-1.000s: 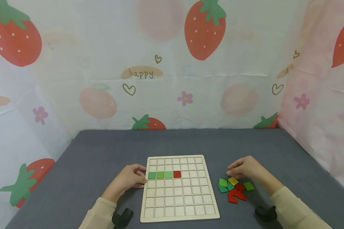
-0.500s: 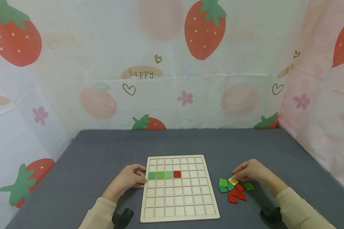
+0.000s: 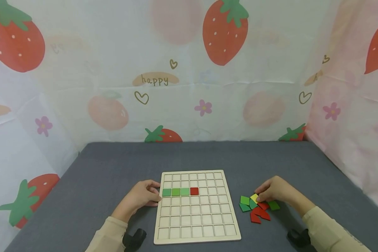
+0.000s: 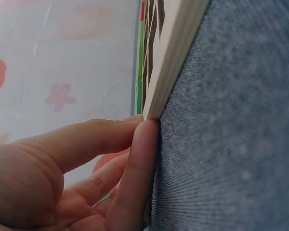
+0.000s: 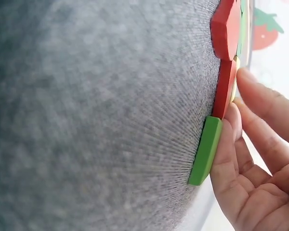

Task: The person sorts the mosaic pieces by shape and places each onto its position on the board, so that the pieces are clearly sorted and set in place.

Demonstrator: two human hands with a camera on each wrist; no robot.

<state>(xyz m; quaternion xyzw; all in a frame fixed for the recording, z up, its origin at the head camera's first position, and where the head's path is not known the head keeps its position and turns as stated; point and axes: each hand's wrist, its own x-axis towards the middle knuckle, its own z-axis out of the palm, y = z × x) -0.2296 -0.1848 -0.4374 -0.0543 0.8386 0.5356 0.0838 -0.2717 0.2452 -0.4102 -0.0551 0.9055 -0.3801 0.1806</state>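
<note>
A pale wooden grid board (image 3: pixel 196 201) lies on the grey cloth, with several green tiles (image 3: pixel 175 192) and one red tile (image 3: pixel 194 191) side by side in one row. My left hand (image 3: pixel 141 195) holds the board's left edge with thumb and fingertips; the left wrist view has them at the edge's corner (image 4: pixel 168 72). Right of the board, my right hand (image 3: pixel 275 189) pinches a yellow tile (image 3: pixel 254 197) at the back of a loose pile. In the right wrist view the yellow tile (image 5: pixel 234 89) shows as a thin sliver, partly hidden by fingers.
Loose red tiles (image 3: pixel 260 212) and green tiles (image 3: pixel 244 200) surround the right hand. Another green tile (image 3: pixel 274 205) lies just beneath that hand. Black wrist mounts (image 3: pixel 298 238) sit near both sleeves. Strawberry-print curtains (image 3: pixel 189 70) stand behind the grey table (image 3: pixel 198 155).
My right hand has moved right and down onto the yellow tile, which has shifted slightly to the left. The left hand and the board have stayed in place.
</note>
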